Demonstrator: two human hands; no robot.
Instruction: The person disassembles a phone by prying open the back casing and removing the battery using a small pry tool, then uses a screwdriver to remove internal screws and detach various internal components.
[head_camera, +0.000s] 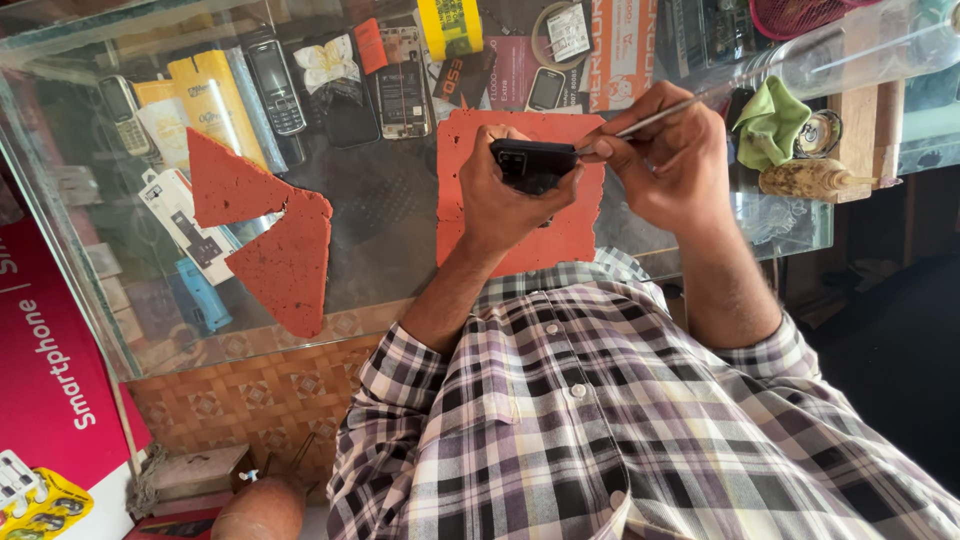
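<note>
The head view looks down past a checked shirt (620, 420) onto a glass table (380, 200), and the picture seems turned, so I judge sides from how the arms run. The left hand (505, 195) is closed around a small dark phone (530, 162), thumb and fingers wrapped round its body, holding it just above a red rubber mat (470, 140) near the middle of the frame. At about 3 o'clock from it, the right hand (665, 160) pinches a thin metal tool (655, 118), fingers drawn tight on the shaft, its tip touching the phone's edge.

To do this well, I judge the left hand should hold the phone firm and level while the tool works gently along the edge rather than levering hard, so the casing is not marked.

At 9 o'clock from the mat lie two torn red mat pieces (270, 230). Under the glass at 11 o'clock sit old keypad phones (275, 85). At 2 o'clock a green cloth (770, 125) lies beside a small bottle (810, 180).
</note>
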